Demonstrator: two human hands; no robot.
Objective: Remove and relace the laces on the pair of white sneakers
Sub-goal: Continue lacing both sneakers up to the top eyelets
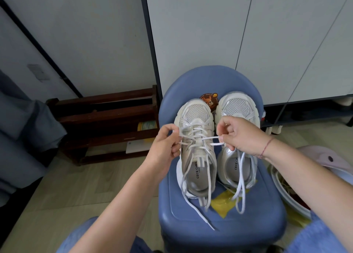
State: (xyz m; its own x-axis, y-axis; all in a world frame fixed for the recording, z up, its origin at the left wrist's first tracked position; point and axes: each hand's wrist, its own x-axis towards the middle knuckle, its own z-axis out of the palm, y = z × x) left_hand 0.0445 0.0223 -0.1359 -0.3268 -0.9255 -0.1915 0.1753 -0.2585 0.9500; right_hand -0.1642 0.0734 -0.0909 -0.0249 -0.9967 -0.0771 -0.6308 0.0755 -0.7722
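Grey-white cabinets (200, 33) along the far side, dark wood rack (107, 115) at far left on the floor. Blue chair (219, 220) in the middle, near, seat carrying both sneakers side by side, toes far, heels near. Yellow bag (223, 203) flat on the seat, partly under the heels.

Left shoe (194, 111) with lace (193, 134) crossed loosely through its eyelets, tails trailing over the heel onto the near seat. Right shoe (236, 104) just beside it, midfoot hidden by a hand, so lacing there not readable. More white strands hanging below that hand across the right shoe's opening; same lace or a second one, cannot tell.

Left hand (164, 144) at the left edge of the left shoe, thumb and forefinger pinching a run of lace, other fingers curled in. Right hand (242, 134) between the shoes and over the right one, fingers curled, pinching two strands stretched from the left shoe's eyelets.

Reads as work on the left shoe's eyelet rows, most likely slackening the crossings to draw the lace out; feeding back in not ruled out. Pair far from finished either way. Next move probably calls for pulling one strand clear through a single eyelet while steadying the shoe, keeping the loose tails from knotting.
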